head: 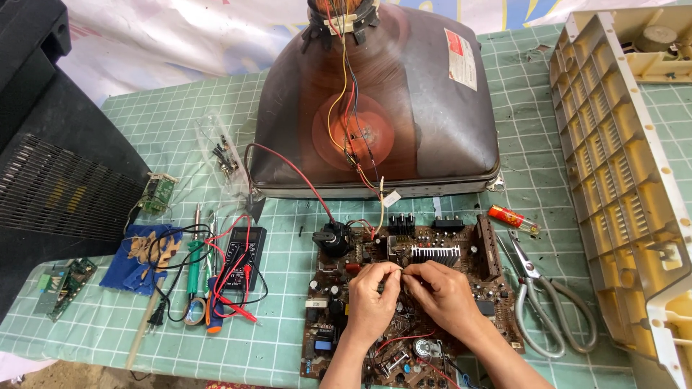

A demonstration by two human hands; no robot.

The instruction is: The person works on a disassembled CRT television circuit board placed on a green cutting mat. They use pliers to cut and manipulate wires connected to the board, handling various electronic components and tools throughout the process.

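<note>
Scissors (551, 306), multimeter (241, 253), CRT tube (425, 108) nearby.

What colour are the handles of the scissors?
Grey, seen in the head view: the scissors lie right of the circuit board.

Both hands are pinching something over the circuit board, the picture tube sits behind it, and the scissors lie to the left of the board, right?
Not quite. In the head view the scissors lie to the right of the circuit board, not the left. The rest holds: left hand and right hand pinch over it, picture tube behind.

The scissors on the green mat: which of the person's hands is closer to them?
Right. The right hand works on the circuit board just beside the scissors; the left hand is farther away, beyond it.
</note>
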